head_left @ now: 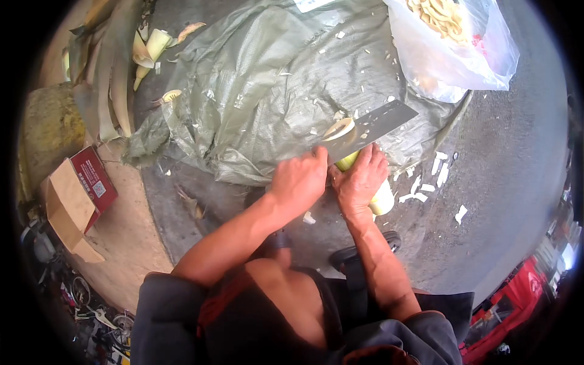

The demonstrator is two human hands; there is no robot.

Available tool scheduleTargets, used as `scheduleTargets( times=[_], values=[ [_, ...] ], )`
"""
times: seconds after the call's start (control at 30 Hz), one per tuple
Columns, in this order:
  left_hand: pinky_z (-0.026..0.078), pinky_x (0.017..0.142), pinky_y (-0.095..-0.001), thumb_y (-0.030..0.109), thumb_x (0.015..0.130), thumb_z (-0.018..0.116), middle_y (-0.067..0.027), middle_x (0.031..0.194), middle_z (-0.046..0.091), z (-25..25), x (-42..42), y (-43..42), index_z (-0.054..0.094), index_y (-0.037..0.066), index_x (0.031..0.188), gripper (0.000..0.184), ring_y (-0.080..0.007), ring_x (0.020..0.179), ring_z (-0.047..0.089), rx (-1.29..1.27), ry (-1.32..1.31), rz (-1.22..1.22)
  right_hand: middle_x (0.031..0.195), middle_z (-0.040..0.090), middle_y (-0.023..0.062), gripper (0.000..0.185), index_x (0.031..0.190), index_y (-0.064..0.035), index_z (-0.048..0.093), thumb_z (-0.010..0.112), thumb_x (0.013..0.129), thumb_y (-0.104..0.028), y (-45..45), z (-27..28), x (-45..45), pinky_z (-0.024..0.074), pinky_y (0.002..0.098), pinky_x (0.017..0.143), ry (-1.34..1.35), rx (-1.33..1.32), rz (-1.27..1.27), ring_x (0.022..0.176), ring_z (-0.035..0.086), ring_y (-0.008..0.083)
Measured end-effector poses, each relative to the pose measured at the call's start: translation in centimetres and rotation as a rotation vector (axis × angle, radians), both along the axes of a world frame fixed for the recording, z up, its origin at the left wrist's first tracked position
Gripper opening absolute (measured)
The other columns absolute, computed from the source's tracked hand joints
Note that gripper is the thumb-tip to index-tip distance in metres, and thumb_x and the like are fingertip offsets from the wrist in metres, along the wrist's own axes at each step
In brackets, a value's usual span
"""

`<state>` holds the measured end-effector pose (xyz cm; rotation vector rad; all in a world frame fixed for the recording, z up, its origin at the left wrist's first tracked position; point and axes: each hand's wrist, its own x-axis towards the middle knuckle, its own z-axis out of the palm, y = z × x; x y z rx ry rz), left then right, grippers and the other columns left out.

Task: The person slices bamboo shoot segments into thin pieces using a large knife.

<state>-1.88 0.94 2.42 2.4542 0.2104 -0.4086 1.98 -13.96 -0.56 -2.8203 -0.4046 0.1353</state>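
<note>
Left hand (301, 178): fingers grip a flat, rectangular metal cleaver (380, 126). Right hand (360, 179): fingers curl over a smooth, pale-green cylindrical stalk (382, 199). Beyond: crinkled grey-green sheet (267, 85).

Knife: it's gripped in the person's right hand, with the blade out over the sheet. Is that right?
Not quite. The head view shows the knife gripped in the left hand, not the right; its blade is indeed out over the sheet.
</note>
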Motion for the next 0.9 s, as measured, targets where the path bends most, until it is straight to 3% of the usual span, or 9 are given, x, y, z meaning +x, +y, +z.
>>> scheduleTargets(
  times=[0.13,0.33,0.43,0.53,0.63,0.67,0.77,0.9],
  values=[
    [0.056,0.061,-0.0530,0.005,0.084,0.058,-0.0231,0.075,0.070,-0.1,0.8,0.0,0.054,-0.001,0.098,0.015,-0.0421,0.066,0.071,-0.008,-0.002,0.004,0.135,0.051,0.0238,0.085,0.140,0.0033,0.044,0.079,0.068,-0.025,0.5,1.0,-0.8,0.0349,0.0539,0.105,-0.033,0.023,0.024,0.124,0.047,0.0438],
    [0.056,0.062,-0.0540,0.007,0.082,0.060,-0.0234,0.075,0.070,-0.1,1.7,0.3,0.056,-0.003,0.099,0.020,-0.0427,0.068,0.071,-0.046,0.008,-0.020,0.132,0.051,0.0233,0.091,0.143,0.0007,0.044,0.084,0.066,-0.028,-0.1,0.8,-1.1,0.0351,0.0531,0.104,0.036,0.023,0.010,0.122,0.048,0.0427],
    [0.056,0.063,-0.0541,0.006,0.082,0.060,-0.0233,0.073,0.070,0.5,2.0,0.8,0.057,-0.003,0.100,0.021,-0.0423,0.069,0.071,-0.058,0.021,-0.027,0.130,0.052,0.0221,0.096,0.144,-0.0012,0.044,0.087,0.064,-0.031,-0.2,0.3,-1.5,0.0356,0.0530,0.102,-0.065,0.009,0.047,0.119,0.050,0.0413],
    [0.055,0.063,-0.0551,0.006,0.083,0.059,-0.0235,0.072,0.069,0.6,1.8,1.1,0.058,-0.004,0.102,0.021,-0.0433,0.068,0.071,-0.049,0.016,-0.025,0.130,0.054,0.0231,0.095,0.144,-0.0013,0.046,0.088,0.063,-0.031,-0.3,1.2,-0.1,0.0400,0.0538,0.098,0.074,0.018,0.008,0.116,0.051,0.0408],
    [0.054,0.064,-0.0562,0.007,0.086,0.058,-0.0238,0.071,0.068,1.2,0.6,2.5,0.058,-0.004,0.105,0.021,-0.0449,0.068,0.069,-0.048,0.095,-0.062,0.127,0.055,0.0241,0.089,0.140,-0.0010,0.051,0.087,0.063,-0.030,-0.7,3.4,2.7,0.0455,0.0534,0.092,0.362,-0.055,0.037,0.116,0.052,0.0415],
    [0.053,0.065,-0.0565,0.007,0.087,0.058,-0.0240,0.071,0.068,1.5,-0.1,3.1,0.058,-0.003,0.105,0.021,-0.0454,0.068,0.069,-0.045,0.107,-0.058,0.118,0.058,0.0225,0.078,0.133,-0.0008,0.055,0.085,0.066,-0.028,-1.3,2.7,2.4,0.0488,0.0522,0.087,0.226,-0.009,0.096,0.110,0.055,0.0405],
    [0.052,0.065,-0.0573,0.008,0.088,0.059,-0.0245,0.071,0.068,2.6,-2.7,4.4,0.058,-0.001,0.105,0.019,-0.0465,0.068,0.067,-0.033,0.165,-0.036,0.110,0.059,0.0190,0.070,0.125,-0.0013,0.057,0.084,0.067,-0.027,-1.6,1.7,2.3,0.0485,0.0515,0.088,0.471,0.325,-0.026,0.103,0.058,0.0392],
    [0.051,0.064,-0.0578,0.008,0.089,0.059,-0.0245,0.072,0.068,5.1,-3.7,4.8,0.058,0.001,0.105,0.018,-0.0468,0.068,0.066,-0.048,0.186,-0.006,0.108,0.060,0.0175,0.070,0.123,-0.0018,0.055,0.087,0.066,-0.027,-0.6,3.2,2.6,0.0472,0.0491,0.089,0.348,0.146,0.040,0.102,0.059,0.0388]
  ],
)
